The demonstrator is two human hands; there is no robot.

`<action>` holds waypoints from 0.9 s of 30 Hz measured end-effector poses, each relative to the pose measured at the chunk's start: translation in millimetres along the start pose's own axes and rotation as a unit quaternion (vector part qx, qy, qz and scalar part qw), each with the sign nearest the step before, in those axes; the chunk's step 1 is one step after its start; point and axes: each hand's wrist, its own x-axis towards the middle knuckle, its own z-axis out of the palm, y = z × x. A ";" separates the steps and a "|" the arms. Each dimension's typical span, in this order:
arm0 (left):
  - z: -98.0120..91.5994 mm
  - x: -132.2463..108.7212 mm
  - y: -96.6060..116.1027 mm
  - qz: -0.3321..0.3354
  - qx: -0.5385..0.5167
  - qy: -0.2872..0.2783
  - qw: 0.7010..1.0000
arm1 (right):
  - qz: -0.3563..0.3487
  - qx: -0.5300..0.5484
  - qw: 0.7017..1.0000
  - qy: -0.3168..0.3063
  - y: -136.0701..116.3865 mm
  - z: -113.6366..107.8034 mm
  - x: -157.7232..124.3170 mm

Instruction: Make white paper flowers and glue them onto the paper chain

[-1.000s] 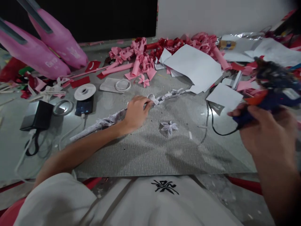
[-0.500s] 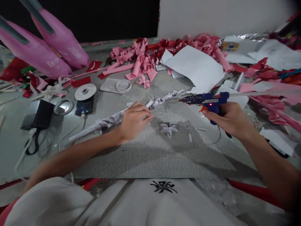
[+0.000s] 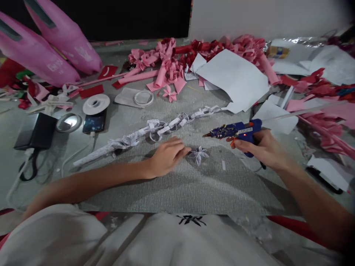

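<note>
My right hand (image 3: pixel 263 147) grips a blue hot glue gun (image 3: pixel 235 132) with an orange trigger and a lit red light. Its nozzle points left, above and to the right of a small folded paper flower (image 3: pixel 199 155). My left hand (image 3: pixel 169 157) rests low over the table, with its thumb and fingertips pinched together at the flower's left petal. Whether the fingertips grip that petal is hard to make out. Beyond the left hand lies a long rolled paper stick (image 3: pixel 130 138) wound with curled white paper strips.
Pink and red paper scraps (image 3: pixel 166 62) pile along the back, beside a large white paper sheet (image 3: pixel 233 77). At the left are pink bottles (image 3: pixel 63 48), a black box (image 3: pixel 36 129), a phone (image 3: pixel 94 121), a white spool (image 3: pixel 96 104) and tape rolls (image 3: pixel 68 122).
My left hand has come down from over the paper stick to the flower's left edge. The glue gun has moved slightly left and lower, nearer the flower. The view has shifted a little.
</note>
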 end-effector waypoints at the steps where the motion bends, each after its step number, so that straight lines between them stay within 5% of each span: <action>1: 2.2 0.2 1.6 -0.003 -0.016 0.002 1.000 | -0.010 -0.012 1.000 -0.002 0.8 0.1 -1.3; 8: 10.9 2.3 4.1 -0.007 0.019 -0.066 0.998 | 0.019 0.129 0.989 -0.063 6.5 -2.4 -13.2; 13: 11.2 1.5 -3.9 -0.023 -0.040 0.001 0.999 | 0.014 0.128 0.984 -0.125 5.4 0.8 -23.7; 17: 8.3 2.8 -2.4 -0.053 -0.090 0.051 0.993 | -0.013 0.140 0.986 -0.089 -0.3 17.4 -29.5; 27: 7.0 6.6 -0.3 -0.117 -0.109 0.063 0.985 | 0.020 0.069 0.991 -0.113 10.1 37.6 -30.5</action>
